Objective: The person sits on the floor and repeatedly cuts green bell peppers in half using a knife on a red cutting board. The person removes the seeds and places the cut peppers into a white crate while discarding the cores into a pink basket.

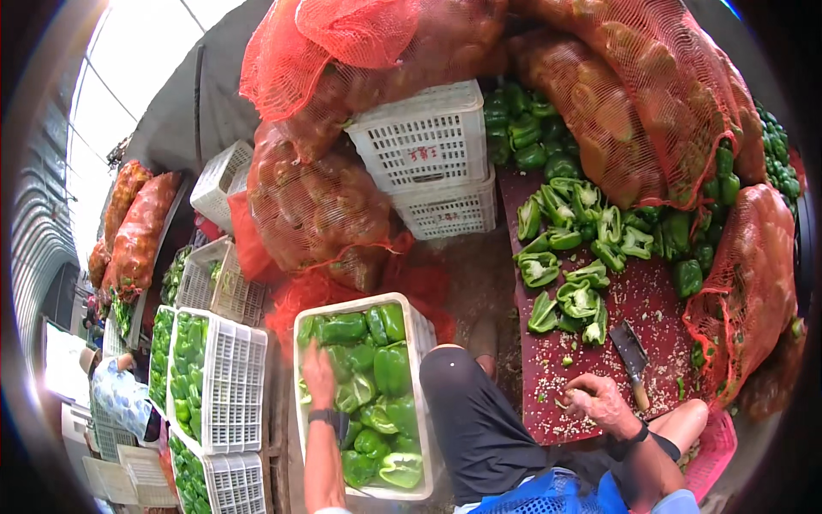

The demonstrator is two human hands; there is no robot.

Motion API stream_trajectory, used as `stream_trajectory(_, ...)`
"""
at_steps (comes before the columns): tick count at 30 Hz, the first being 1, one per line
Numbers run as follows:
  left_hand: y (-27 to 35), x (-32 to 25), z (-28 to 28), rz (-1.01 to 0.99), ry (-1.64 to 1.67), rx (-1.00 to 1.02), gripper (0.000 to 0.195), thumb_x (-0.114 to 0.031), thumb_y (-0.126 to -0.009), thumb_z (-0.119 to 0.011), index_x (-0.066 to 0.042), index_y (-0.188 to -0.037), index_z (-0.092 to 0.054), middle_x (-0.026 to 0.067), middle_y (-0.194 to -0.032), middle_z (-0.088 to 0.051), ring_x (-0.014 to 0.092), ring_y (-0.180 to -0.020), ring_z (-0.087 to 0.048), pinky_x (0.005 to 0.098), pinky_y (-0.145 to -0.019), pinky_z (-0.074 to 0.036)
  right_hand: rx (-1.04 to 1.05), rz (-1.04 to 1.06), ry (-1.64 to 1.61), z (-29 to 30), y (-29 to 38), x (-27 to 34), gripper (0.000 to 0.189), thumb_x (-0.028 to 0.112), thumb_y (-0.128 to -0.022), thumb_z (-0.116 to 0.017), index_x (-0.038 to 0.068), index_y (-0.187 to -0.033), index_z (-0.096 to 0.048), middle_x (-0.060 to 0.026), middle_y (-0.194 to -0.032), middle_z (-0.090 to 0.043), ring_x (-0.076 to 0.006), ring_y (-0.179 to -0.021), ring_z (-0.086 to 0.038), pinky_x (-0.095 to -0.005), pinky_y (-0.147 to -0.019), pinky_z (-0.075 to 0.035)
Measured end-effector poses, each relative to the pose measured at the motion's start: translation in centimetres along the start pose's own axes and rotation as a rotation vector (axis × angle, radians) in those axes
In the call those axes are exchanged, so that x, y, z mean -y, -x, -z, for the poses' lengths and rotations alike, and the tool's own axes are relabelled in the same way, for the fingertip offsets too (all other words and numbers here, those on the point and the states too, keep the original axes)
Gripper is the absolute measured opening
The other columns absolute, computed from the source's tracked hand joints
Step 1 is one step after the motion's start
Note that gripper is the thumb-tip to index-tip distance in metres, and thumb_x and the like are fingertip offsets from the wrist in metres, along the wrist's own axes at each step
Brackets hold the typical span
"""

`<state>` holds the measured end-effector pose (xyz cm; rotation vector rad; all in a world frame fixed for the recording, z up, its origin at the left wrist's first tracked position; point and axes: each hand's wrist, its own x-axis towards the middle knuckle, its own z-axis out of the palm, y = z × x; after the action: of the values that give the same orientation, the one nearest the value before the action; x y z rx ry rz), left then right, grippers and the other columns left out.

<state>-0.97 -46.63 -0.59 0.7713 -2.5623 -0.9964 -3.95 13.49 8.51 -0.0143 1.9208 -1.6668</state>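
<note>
My left hand (318,371) reaches into a white plastic crate (416,385) filled with green bell peppers (392,371); its fingers are partly hidden against the peppers, and whether they grip one does not show. Over the red board (578,392) hovers my right hand (594,399), fingers curled, beside a cleaver with a wooden handle (632,360) that lies flat. Halved green peppers (580,300) are heaped behind the cleaver, cut faces showing. Pale seeds are scattered across the board.
Red mesh sacks (321,199) of produce surround the back and right. Stacked white crates (427,144) stand beyond the filled crate. More pepper crates (234,385) are at left, near another person (122,389). A pink basket (713,456) sits by my right knee.
</note>
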Motion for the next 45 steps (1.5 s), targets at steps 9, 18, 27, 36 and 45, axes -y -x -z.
stream_trajectory(9, -2.6, 1.4, -6.7, -0.091, -0.616, -0.136, 0.08, -0.046, -0.102, -0.062, 0.006, -0.157, -0.038, 0.0331, -0.155, -0.045, 0.052, -0.143, -0.041, 0.059, -0.121, -0.031, -0.001, -0.139, -0.082, -1.0, -2.8, 0.0, 0.034, 0.024, -0.099, -0.065, -0.007, -0.114, -0.067, -0.0118, -0.094, -0.073, -0.0184, -0.082, -0.072, -0.0323, -0.072, -0.059)
stream_trajectory(18, -2.7, 0.1, -6.4, -0.083, -0.573, -0.18, 0.073, -0.039, -0.106, -0.056, 0.005, -0.16, -0.033, 0.0297, -0.16, -0.041, 0.047, -0.147, -0.038, 0.0568, -0.124, -0.027, 0.058, -0.044, 0.028, -1.4, -1.7, 0.7, 0.029, 0.021, -0.101, -0.066, -0.004, -0.116, -0.07, -0.0094, -0.095, -0.074, -0.0167, -0.088, -0.071, -0.0337, -0.076, -0.06)
stream_trajectory(27, 3.2, 1.2, -5.5, -0.131, -0.575, -0.055, 0.075, -0.03, -0.104, -0.06, 0.009, -0.16, -0.028, 0.0336, -0.165, -0.029, 0.049, -0.153, -0.029, 0.0542, -0.127, -0.025, 0.005, -0.139, -0.018, -0.1, 0.3, -0.2, 0.032, 0.024, -0.101, -0.064, -0.005, -0.114, -0.068, -0.0102, -0.092, -0.073, -0.0165, -0.081, -0.071, -0.0317, -0.07, -0.059)
stream_trajectory(36, 5.1, -2.4, -3.3, -0.13, -0.468, -0.051, 0.065, -0.026, -0.104, -0.058, 0.005, -0.157, -0.036, 0.0357, -0.16, -0.037, 0.051, -0.147, -0.037, 0.0609, -0.119, -0.032, 0.061, -0.018, -0.019, 0.0, 1.3, 1.1, 0.034, 0.024, -0.101, -0.066, -0.006, -0.116, -0.068, -0.0105, -0.095, -0.074, -0.0168, -0.082, -0.072, -0.0311, -0.073, -0.058)
stream_trajectory(45, 13.4, -0.7, -6.3, -0.196, -0.251, 0.116, 0.069, -0.013, -0.091, -0.067, 0.002, -0.155, -0.044, 0.03, -0.158, -0.044, 0.044, -0.148, -0.042, 0.0537, -0.123, -0.031, -0.031, -0.063, 0.142, 3.1, 2.2, -2.1, 0.032, 0.027, -0.103, -0.063, -0.003, -0.111, -0.071, -0.0057, -0.092, -0.071, -0.0138, -0.082, -0.065, -0.0325, -0.071, -0.054)
